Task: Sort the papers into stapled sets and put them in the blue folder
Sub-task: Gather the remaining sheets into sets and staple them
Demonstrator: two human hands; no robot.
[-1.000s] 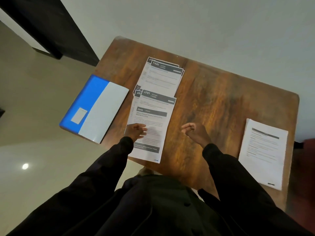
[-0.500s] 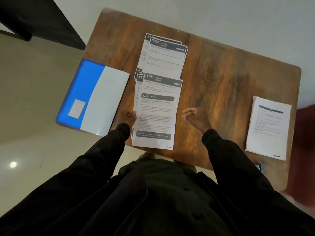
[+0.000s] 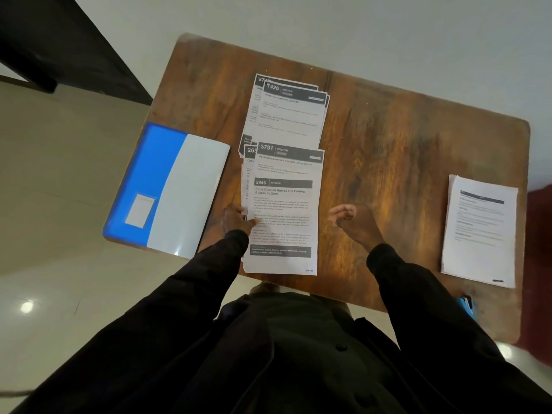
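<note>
Several printed sheets lie overlapped in the middle of the wooden table (image 3: 388,138). The nearest sheet, headed 2946 (image 3: 283,225), covers sheets headed 3791 (image 3: 289,159) and 1426 (image 3: 291,115) further back. My left hand (image 3: 236,219) pinches the left edge of the near sheets, thumb on top. My right hand (image 3: 349,219) hovers just right of the 2946 sheet with its fingers curled and nothing in it. The blue folder (image 3: 161,186), blue and pale grey with a white label, lies closed at the table's left edge, overhanging it.
A separate white stack of papers (image 3: 481,231) lies at the table's right end. A small blue object (image 3: 466,304) shows at the near right edge, partly hidden. A dark furniture piece (image 3: 59,46) stands at the upper left over a pale floor.
My left hand slid from the face of the 2946 sheet to its left edge and took hold there. My right hand stayed beside the papers. The camera view shifted.
</note>
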